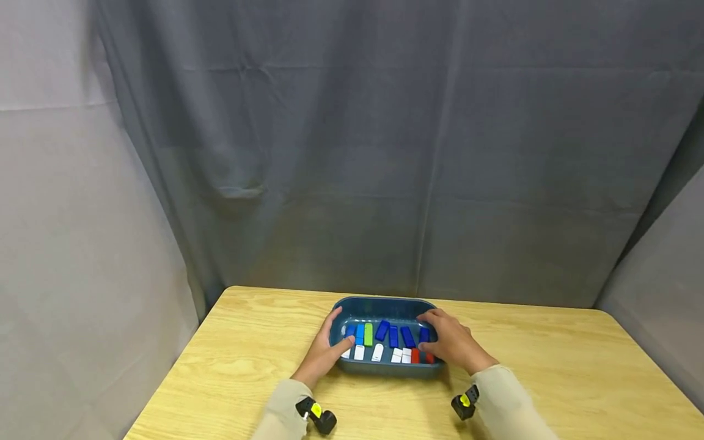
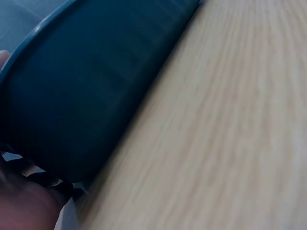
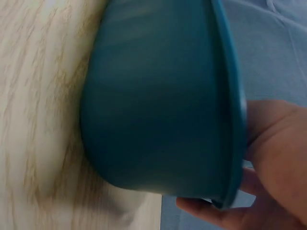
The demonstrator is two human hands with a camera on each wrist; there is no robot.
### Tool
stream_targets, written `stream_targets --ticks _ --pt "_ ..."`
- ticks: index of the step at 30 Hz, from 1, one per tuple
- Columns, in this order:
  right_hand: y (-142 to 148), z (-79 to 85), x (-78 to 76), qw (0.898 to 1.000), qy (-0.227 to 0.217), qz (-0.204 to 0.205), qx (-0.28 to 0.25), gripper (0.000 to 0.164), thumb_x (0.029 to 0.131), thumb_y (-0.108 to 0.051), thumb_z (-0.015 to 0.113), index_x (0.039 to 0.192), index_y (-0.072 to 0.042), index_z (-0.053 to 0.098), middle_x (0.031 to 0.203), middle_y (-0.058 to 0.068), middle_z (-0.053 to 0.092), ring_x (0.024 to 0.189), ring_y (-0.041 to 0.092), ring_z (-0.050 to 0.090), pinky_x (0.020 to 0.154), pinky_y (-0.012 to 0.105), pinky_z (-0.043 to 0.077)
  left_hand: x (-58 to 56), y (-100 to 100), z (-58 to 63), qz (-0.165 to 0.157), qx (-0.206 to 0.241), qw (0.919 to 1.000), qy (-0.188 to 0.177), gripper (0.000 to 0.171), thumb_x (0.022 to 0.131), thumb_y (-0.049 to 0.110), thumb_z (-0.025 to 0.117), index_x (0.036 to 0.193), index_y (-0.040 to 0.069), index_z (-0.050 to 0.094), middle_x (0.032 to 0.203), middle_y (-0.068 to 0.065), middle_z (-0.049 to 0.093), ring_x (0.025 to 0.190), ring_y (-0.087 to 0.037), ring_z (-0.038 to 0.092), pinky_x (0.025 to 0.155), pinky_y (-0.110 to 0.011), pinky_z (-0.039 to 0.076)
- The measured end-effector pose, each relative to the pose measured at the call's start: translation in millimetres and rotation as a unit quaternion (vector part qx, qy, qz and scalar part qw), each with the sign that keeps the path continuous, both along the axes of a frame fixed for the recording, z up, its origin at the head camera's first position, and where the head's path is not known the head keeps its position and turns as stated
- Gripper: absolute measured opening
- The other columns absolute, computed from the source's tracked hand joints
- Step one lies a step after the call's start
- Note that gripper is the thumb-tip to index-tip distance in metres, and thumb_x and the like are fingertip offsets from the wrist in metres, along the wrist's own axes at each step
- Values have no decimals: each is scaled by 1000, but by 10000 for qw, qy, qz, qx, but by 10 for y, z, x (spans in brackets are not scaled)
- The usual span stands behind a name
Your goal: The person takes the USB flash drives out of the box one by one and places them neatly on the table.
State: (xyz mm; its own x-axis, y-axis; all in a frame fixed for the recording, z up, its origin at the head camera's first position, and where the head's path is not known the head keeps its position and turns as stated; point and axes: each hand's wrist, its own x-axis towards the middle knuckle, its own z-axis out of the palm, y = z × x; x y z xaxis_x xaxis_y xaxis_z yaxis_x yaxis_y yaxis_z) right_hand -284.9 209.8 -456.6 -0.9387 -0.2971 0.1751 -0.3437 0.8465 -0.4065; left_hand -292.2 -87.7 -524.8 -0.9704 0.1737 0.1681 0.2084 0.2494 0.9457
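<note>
A dark teal plastic tub point(image 1: 385, 370) stands on the wooden table, its long side facing me. My left hand point(image 1: 326, 349) grips its left end, thumb over the near rim corner. At the right end my right hand point(image 1: 453, 341) holds the rim, with fingertips reaching inside. Small flat pieces lie in two rough rows in the tub: several blue pieces point(image 1: 393, 337) and a green piece point(image 1: 368, 334) behind, white pieces point(image 1: 377, 352) and red pieces point(image 1: 415, 355) in front. Both hands partly cover the end pieces. Each wrist view is mostly filled by the tub's outer wall point(image 3: 153, 105).
Light wooden table point(image 1: 242, 342) extends around the tub on both sides. A grey curtain point(image 1: 352, 183) hangs behind the table's far edge, with pale cloth walls point(image 1: 71, 244) at the sides. Small black cameras point(image 1: 323, 420) are strapped to both wrists.
</note>
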Motion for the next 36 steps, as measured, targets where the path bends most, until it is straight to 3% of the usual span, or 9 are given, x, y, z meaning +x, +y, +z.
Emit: stream_targets --ticks 7,11,16,18,23,29,36 --pt "-57 -84 -39 9995 -113 -286 -3 46 77 -18 80 119 -8 64 125 12 58 112 37 56 82 66 42 -34 5 -73 121 187 9997 -77 72 88 27 66 150 30 31 157 -6 27 143 -37 21 109 -65 16" --pt "-82 -99 -81 9992 -199 -349 51 45 76 -17 80 116 -6 65 123 13 59 109 36 58 80 67 42 -76 8 -99 148 317 9994 60 70 89 22 65 150 27 32 156 -6 28 143 -37 20 110 -65 16" --pt "-102 -116 -160 9982 -386 -426 194 47 73 -17 82 115 -6 64 118 14 62 105 36 59 78 67 42 -15 24 65 73 470 9988 100 68 90 14 61 151 18 32 156 -11 28 143 -38 20 110 -64 15" --pt "-109 -125 -191 9973 -511 -479 237 48 73 -17 82 116 -6 64 116 14 62 105 36 59 80 67 42 -23 28 67 78 513 9986 117 67 91 12 60 151 17 32 156 -10 29 143 -37 20 111 -64 14" --pt "-110 -151 -257 9961 -634 -543 273 48 72 -17 82 115 -4 64 114 17 64 104 37 60 81 64 45 -132 39 -108 227 520 9981 223 65 91 15 59 150 28 35 156 -1 31 144 -32 22 110 -63 15" --pt "-108 -148 -277 9948 -728 -656 271 46 72 -14 82 113 -3 66 114 18 64 100 35 60 84 60 46 -150 49 -110 267 435 9985 204 63 92 16 58 148 35 35 155 3 31 143 -29 23 111 -62 17" --pt "-128 -124 -279 9931 -785 -701 507 44 71 -9 80 113 -3 66 112 18 64 98 36 59 81 64 45 -158 39 -108 225 371 9987 275 63 92 15 57 149 30 34 156 0 30 144 -33 21 109 -65 17"
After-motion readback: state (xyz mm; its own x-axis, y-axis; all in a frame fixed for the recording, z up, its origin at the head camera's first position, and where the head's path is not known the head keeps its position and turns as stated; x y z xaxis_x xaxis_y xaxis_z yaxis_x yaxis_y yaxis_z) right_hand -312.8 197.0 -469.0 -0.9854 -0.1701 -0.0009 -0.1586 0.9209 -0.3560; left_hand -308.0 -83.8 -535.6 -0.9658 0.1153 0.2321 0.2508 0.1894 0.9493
